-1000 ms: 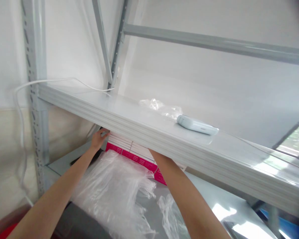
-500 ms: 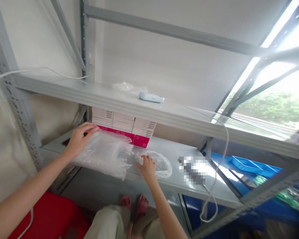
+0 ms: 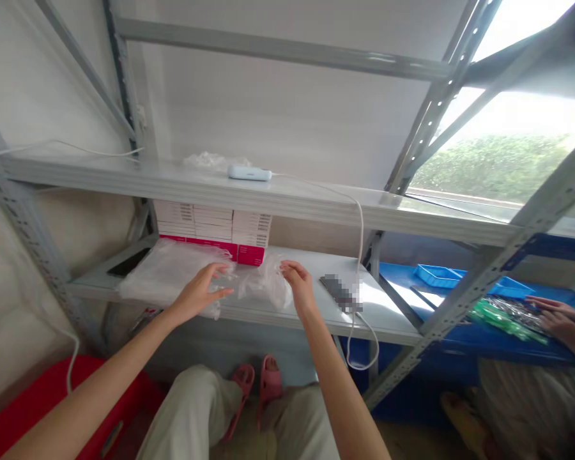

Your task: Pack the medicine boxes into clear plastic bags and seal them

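Note:
A pile of clear plastic bags [image 3: 160,271] lies flat on the left of the lower shelf. My left hand [image 3: 199,295] is over the pile's right end, thumb and fingers apart, with nothing in its grasp. To the right of it, a crumpled clear plastic bag [image 3: 267,284] stands partly raised from the shelf. My right hand [image 3: 299,286] pinches this bag's upper right edge between thumb and fingers. Behind the bags are stacked white and magenta boxes [image 3: 211,227].
A blurred-out device [image 3: 341,292] with a white cable rests right on the lower shelf [image 3: 249,322]. The upper shelf [image 3: 172,182] carries a pale blue device [image 3: 249,173]. At far right, another person's hands [image 3: 563,319] are near green packets [image 3: 501,321] and a blue tray [image 3: 438,276].
My left hand has moved right from the far left of the bag pile. My right hand has lifted the edge of the single bag. The view has shifted right, bringing another person into sight.

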Available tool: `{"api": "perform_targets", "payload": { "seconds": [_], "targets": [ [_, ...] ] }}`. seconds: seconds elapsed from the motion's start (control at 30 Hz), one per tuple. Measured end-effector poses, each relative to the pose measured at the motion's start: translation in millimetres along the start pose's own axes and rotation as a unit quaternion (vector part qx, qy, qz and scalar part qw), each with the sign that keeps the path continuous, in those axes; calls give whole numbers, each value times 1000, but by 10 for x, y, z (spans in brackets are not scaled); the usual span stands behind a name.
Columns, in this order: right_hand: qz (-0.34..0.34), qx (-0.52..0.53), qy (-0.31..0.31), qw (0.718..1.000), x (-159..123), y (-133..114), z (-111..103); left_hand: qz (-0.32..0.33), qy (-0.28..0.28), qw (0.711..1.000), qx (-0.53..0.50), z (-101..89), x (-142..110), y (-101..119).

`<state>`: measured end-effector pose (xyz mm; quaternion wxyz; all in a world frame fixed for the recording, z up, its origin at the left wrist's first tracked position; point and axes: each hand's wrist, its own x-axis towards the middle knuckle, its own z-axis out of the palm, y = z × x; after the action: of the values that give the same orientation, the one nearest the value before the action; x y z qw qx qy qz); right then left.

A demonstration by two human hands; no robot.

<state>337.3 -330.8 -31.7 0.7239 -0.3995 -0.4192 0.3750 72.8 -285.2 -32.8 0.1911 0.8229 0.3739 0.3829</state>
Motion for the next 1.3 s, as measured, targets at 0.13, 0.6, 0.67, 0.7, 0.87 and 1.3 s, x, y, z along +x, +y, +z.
{"api": "perform_targets", "payload": {
  "seconds": [0.13,0.6,0.67,0.7,0.87,1.3],
  "targets": [
    [-10,41,8,999,-40,-255,-118,1,-17,1000,-16,452,-84,-75],
    [50,95,27,994,-168,26,-133,13,35,970,-240,807,250,372],
    [50,94,20,994,-183,35,-84,24,19,971,-236,820,262,414],
    [51,87,14,995,-193,34,-58,28,10,973,-230,823,262,440],
    [49,34,-37,998,-268,-19,47,33,27,986,-159,763,272,543],
    [-39,-85,-92,991,-408,-167,100,-33,-26,980,-194,540,256,655]
  ]
}}
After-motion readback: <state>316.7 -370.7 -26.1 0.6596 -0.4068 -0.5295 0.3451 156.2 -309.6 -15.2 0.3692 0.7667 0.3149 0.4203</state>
